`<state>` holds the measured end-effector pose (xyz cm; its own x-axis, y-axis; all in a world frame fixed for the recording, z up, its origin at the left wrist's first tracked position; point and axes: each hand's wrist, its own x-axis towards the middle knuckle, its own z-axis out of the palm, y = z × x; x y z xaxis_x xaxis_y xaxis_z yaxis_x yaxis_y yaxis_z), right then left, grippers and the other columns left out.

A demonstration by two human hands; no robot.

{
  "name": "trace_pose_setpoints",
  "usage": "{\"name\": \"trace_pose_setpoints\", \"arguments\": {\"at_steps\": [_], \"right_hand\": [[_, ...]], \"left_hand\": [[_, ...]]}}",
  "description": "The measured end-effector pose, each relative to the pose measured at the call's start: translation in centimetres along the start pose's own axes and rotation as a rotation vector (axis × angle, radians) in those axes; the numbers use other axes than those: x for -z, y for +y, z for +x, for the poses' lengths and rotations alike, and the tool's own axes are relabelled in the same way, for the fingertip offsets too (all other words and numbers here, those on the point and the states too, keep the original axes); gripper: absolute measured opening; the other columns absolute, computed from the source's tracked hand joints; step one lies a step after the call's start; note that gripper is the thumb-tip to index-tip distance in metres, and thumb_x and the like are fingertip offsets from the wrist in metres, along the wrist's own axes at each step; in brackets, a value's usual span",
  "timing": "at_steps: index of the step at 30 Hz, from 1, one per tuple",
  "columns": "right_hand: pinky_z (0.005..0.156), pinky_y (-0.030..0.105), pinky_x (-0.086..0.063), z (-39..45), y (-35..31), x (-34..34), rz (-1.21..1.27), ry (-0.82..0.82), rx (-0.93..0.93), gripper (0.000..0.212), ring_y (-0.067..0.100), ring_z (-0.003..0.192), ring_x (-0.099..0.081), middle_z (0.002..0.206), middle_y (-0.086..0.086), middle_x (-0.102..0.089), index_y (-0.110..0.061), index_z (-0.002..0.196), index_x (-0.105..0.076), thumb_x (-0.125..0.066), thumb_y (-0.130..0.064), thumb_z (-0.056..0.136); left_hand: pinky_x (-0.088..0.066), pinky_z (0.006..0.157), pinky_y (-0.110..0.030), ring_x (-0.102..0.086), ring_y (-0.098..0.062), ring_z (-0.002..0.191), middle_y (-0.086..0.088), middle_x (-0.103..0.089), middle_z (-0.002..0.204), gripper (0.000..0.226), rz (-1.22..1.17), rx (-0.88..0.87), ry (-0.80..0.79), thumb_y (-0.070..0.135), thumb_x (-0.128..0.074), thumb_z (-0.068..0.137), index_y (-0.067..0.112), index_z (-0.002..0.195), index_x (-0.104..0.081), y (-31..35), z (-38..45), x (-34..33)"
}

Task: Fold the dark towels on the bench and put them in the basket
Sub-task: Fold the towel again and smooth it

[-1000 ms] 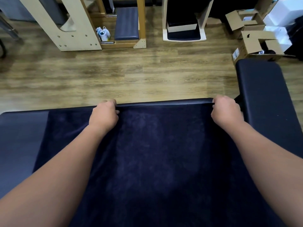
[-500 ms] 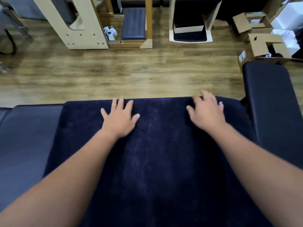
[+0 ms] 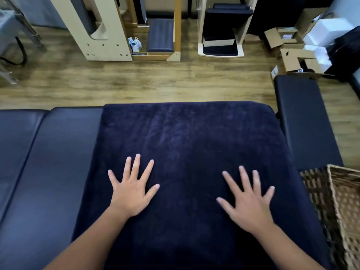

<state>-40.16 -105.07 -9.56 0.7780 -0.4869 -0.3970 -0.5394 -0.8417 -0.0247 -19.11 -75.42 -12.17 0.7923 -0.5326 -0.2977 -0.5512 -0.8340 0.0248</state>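
Since both palms sit flat on top, nothing gripped right now: left hand point(image 3: 132, 193) and right hand point(image 3: 248, 201) both spread wide, fingers point(image 3: 138, 162) splayed, pressing down on the dark towel point(image 3: 185, 143) rather than pinching any of it. Lying flat across the right part of the padded bench point(image 3: 48, 152), far edge lined up with the bench's far edge, near end running out of view below. Looks like thick plush terry, so soft, floppy, zero stiffness, and probably light enough to lift with two pinches. Not slippery either; the nap should cling to itself, though the smooth vinyl underneath might let the whole thing slide if dragged. Nothing fragile, so no need to be gentle. Appears doubled over already, going by the rounded far edge, but hard to be sure with everything this dark. Best bet for the next fold, probably: grab the two corners of one short side, thumb on top and fingers under, catching all layers at once so the bottom one doesn't lag. Wicker basket point(image 3: 342, 211) sits just beside the towel's right side, so only a short carry once folded. Could sag in the middle if lifted by corners only, so maybe scoop from underneath.
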Motion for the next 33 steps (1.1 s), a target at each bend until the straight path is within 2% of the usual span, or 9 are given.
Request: {"name": "trace_pose_setpoints", "arguments": {"at_steps": [6,9,12,18,21,24,27,30,33], "right_hand": [[0.107,0.08,-0.013,-3.9,1.7,-1.1,0.133,0.02,-0.385,0.073,0.04,0.151,0.01,0.168,0.0,0.01,-0.049,0.155,0.009,-0.008,-0.078,0.09],[0.108,0.08,-0.011,-6.0,-1.9,-1.6,0.114,0.016,-0.207,0.078,0.041,0.151,0.014,0.167,0.002,0.013,-0.046,0.156,0.006,-0.024,-0.077,0.092],[0.107,0.079,-0.005,-10.4,-3.8,-3.8,0.028,-0.02,0.031,0.082,0.039,0.15,0.022,0.166,0.001,0.021,-0.054,0.152,0.016,-0.022,-0.085,0.086],[0.108,0.078,-0.01,-15.8,3.4,-6.2,0.005,0.033,-0.1,0.079,0.038,0.152,0.015,0.168,-0.007,0.014,-0.058,0.15,0.016,-0.015,-0.089,0.084],[0.107,0.077,-0.023,-17.2,5.8,-7.2,0.014,0.053,-0.199,0.076,0.04,0.152,0.001,0.168,0.002,0.0,-0.046,0.158,-0.005,-0.026,-0.078,0.092],[0.097,0.078,-0.035,-18.8,5.3,-7.9,0.04,0.177,-0.111,0.067,0.044,0.145,-0.027,0.156,0.015,-0.035,-0.016,0.143,-0.048,-0.062,-0.054,0.09],[0.101,0.075,-0.032,-20.8,5.2,-9.3,-0.081,0.148,0.07,0.07,0.039,0.146,-0.027,0.155,0.011,-0.037,-0.018,0.133,-0.05,-0.071,-0.057,0.078],[0.103,0.073,-0.033,-21.3,5.4,-8.9,-0.101,0.096,0.05,0.068,0.033,0.147,-0.026,0.156,0.006,-0.035,-0.021,0.13,-0.053,-0.081,-0.04,0.071],[0.094,0.07,-0.043,-20.2,5.4,-7.7,-0.102,0.146,0.042,0.056,0.037,0.125,-0.045,0.137,0.007,-0.051,-0.021,0.111,-0.063,-0.086,-0.013,0.06]], "left_hand": [[-0.012,0.109,-0.08,0.017,-0.034,0.154,-0.004,0.019,0.168,0.073,0.008,0.044,-0.048,0.068,0.0,0.095,0.036,0.161,0.004,-0.3,-7.0,-1.6],[-0.006,0.11,-0.079,0.027,-0.035,0.151,-0.003,0.031,0.164,0.071,0.032,-0.085,-0.07,0.07,-0.005,0.096,0.041,0.158,0.015,1.5,-10.3,-2.7],[-0.009,0.106,-0.081,0.024,-0.035,0.152,-0.003,0.027,0.166,0.077,0.013,-0.083,-0.052,0.08,-0.013,0.092,0.047,0.157,0.013,2.1,-14.4,-3.7],[-0.012,0.106,-0.08,0.025,-0.033,0.152,-0.004,0.03,0.165,0.088,0.031,-0.068,-0.075,0.087,-0.015,0.087,0.045,0.156,0.018,1.3,-21.4,-5.4],[-0.022,0.106,-0.077,0.0,-0.04,0.155,-0.016,0.001,0.169,0.099,0.073,-0.076,-0.099,0.085,-0.035,0.086,0.03,0.162,-0.005,1.5,-24.3,-5.9],[-0.043,0.094,-0.066,-0.044,-0.044,0.133,-0.024,-0.043,0.145,0.088,0.118,-0.155,-0.064,0.052,-0.078,0.07,0.012,0.14,-0.042,1.5,-25.6,-6.4],[-0.043,0.067,-0.044,-0.05,-0.036,0.088,-0.014,-0.049,0.106,0.055,0.156,-0.167,0.095,0.001,-0.072,0.054,0.009,0.105,-0.051,1.9,-25.5,-5.6],[-0.036,0.053,-0.035,-0.045,-0.029,0.071,-0.007,-0.045,0.085,0.042,0.175,-0.237,0.124,-0.005,-0.065,0.047,0.014,0.08,-0.048,1.7,-24.8,-4.7],[-0.033,0.048,-0.032,-0.049,-0.026,0.069,-0.003,-0.05,0.083,0.034,0.18,-0.292,0.087,-0.001,-0.072,0.049,0.016,0.071,-0.053,0.4,-24.3,-4.4]]}}
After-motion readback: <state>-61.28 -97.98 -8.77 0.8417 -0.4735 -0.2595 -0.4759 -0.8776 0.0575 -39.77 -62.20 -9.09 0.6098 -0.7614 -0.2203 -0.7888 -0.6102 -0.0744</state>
